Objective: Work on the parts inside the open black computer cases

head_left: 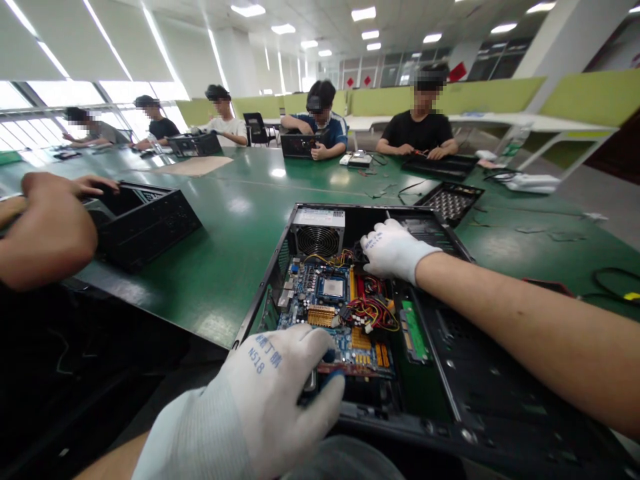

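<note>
A black computer case (pixel 257 293) lies open on its side in front of me. Inside it are a blue motherboard (pixel 300 290) with a bare processor (pixel 333 287), a power supply (pixel 319 233) and a bundle of coloured cables (pixel 373 313). At the near side, my white-gloved left hand (pixel 280 387) has its thumb and fingers closed around the edge of a reddish expansion card (pixel 355 369). My right hand (pixel 393 250), also gloved, is curled at the far side near the drive bay; whatever its fingers grip is hidden.
On the green table (pixel 235 220), another person's arm (pixel 47 227) reaches to a second black case (pixel 150 223) on the left. A black panel (pixel 450 202) lies beyond my case. Loose cables (pixel 615 283) rest at right. Several people sit across the table.
</note>
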Tool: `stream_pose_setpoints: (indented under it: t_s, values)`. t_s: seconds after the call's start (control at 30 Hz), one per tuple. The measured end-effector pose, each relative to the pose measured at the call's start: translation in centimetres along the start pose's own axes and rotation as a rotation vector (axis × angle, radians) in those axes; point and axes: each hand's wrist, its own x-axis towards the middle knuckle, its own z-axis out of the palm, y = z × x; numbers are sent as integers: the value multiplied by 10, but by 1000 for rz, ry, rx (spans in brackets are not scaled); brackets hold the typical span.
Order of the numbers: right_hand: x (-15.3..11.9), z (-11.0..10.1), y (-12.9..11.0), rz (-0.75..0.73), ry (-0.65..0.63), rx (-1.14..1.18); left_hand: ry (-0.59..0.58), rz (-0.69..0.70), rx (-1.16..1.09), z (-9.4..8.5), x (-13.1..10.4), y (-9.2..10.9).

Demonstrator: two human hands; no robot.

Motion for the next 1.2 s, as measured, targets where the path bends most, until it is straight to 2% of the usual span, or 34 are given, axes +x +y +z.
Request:
stream_pose_setpoints:
  t_s: [0.13,0.27,0.33,0.4,0.47,0.57,0.67,0.8,0.97,1.2]
  values:
    - [-1,0,1,17,19,35,-156,65,90,-2,20,-8]
    - [-2,0,1,21,32,62,-324,-27,175,8,75,-23]
    - [-2,-1,2,26,38,77,-447,-55,234,20,107,-32]
    - [-3,-1,2,32,45,96,-619,-63,259,38,135,-42]
    - [-4,-1,3,33,50,117,-710,-58,266,59,156,-52]
    - [-5,-1,5,28,54,140,-797,-41,286,87,176,-66]
    - [-5,0,6,17,53,160,-804,-28,305,105,186,-79]
    - [-3,2,7,5,51,179,-751,-23,308,115,188,-90]
    - [-1,4,8,-9,54,193,-734,-35,327,119,186,-97]
    - [-5,1,8,-20,53,212,-725,-33,347,115,189,-94]
